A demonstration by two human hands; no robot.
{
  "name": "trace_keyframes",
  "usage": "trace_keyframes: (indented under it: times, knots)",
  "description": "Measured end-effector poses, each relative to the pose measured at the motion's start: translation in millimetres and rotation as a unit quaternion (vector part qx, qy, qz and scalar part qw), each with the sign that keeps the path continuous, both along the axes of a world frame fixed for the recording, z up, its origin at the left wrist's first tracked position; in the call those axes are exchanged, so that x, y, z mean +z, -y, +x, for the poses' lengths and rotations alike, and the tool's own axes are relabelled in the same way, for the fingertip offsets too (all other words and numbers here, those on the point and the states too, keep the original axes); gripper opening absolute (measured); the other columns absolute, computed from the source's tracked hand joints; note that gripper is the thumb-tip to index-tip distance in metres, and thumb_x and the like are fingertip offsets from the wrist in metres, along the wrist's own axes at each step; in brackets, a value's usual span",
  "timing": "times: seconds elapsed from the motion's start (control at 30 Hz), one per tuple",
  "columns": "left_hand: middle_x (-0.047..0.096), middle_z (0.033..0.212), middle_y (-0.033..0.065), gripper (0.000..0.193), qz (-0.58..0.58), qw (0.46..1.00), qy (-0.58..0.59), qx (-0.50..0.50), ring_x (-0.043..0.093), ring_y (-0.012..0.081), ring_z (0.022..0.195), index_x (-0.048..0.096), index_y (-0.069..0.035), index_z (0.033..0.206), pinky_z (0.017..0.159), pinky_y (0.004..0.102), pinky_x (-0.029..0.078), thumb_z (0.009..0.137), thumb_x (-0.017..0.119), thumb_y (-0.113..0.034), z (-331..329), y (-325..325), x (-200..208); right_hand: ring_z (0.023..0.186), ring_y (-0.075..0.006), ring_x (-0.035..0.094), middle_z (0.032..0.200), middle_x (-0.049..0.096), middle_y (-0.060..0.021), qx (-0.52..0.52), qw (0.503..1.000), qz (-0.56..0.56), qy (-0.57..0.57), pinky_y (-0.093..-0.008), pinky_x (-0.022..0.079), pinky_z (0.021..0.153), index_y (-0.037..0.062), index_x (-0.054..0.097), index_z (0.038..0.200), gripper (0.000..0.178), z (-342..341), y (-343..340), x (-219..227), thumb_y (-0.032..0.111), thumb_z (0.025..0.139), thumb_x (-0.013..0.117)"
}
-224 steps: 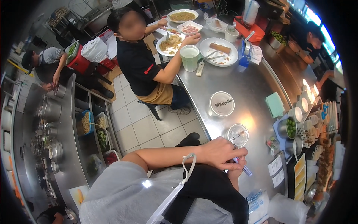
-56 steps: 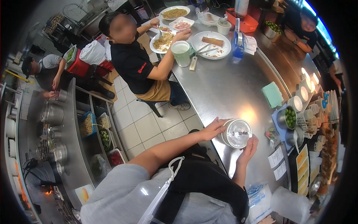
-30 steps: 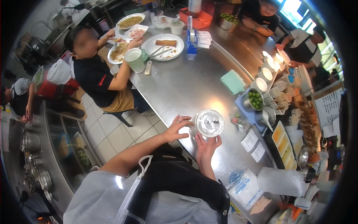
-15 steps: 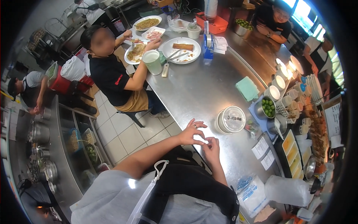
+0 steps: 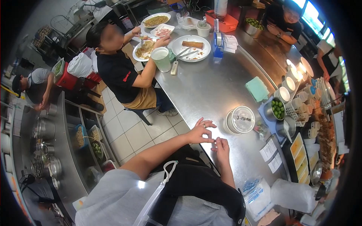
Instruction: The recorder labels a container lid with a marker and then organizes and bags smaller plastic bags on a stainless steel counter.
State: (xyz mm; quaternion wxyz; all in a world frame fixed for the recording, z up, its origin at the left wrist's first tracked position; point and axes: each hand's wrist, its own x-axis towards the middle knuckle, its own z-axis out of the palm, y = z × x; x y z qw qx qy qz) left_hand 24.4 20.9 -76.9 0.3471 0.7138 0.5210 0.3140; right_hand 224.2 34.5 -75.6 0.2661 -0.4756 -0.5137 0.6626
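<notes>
At two o'clock from the left hand (image 5: 199, 133) and right hand (image 5: 222, 149), whose fingertips seem to meet, any pinched object too small to tell, lidded tubs (image 5: 242, 119) stand on the steel counter (image 5: 201, 88), apparently stacked to save room.

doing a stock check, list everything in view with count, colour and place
Lidded tubs: apparently 2, whitish, stacked beyond the hands
Steel table: 1, grey, centre
Cup: 1, pale green, far end
Round plate: 1, white, right of cup
Roll: 1, brown, on that plate
Tape dispenser: 1, blue, beside that plate
Food dishes: 3, white, far end
Folded cloth or paper: 1, pale green, table's right
Fruit bowl: 1, steel, table's right
Paper slips: 2, white, table's right
Seated person: 1, black shirt, left of table
Steel pots: several, silver, left side; others too blurred
Left hand: 1, bare, over table's left edge
Right hand: 1, bare, beside the left
</notes>
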Motion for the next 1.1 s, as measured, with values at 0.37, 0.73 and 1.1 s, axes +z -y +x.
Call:
trace_keyframes:
  times: [0.37,0.73,1.1]
  knots:
    - [0.048,0.134,0.0042,0.028,0.01,0.998,-0.054,-0.013,0.031,0.0327,0.133,0.069,-0.019,0.09,0.107,0.0622,0.006,0.066,0.08,-0.028,-4.6,1.3,-3.7,0.056,-0.0058,0.046,0.065,0.055,0.0027,0.11,0.974,0.172,0.101,-0.0224,0.035,0.047,0.0037,0.064,0.087,0.017,0.0,-30.2,10.0,0.018,0.081,0.07]
    - [0.048,0.133,0.0037,0.029,-0.024,0.997,-0.063,-0.021,0.028,0.0313,0.136,0.068,-0.02,0.089,0.11,0.0556,0.003,0.063,0.08,-0.019,-0.2,-7.8,10.3,0.077,-0.0149,0.056,0.101,0.056,-0.0091,-0.566,0.815,0.122,0.028,-0.0288,0.046,0.059,0.0084,0.054,0.101,0.027,159.9,-75.6,16.9,0.017,0.079,0.068]
    - [0.047,0.135,0.0025,0.027,-0.032,0.996,-0.055,-0.059,0.024,0.0307,0.137,0.068,-0.02,0.09,0.11,0.0547,0.001,0.066,0.079,-0.02,12.7,-12.4,9.3,0.084,-0.0246,0.058,0.094,0.058,-0.0095,-0.527,0.844,0.05,0.085,-0.0357,0.047,0.072,0.009,0.043,0.107,0.041,244.5,-92.7,-8.6,0.006,0.075,0.069]
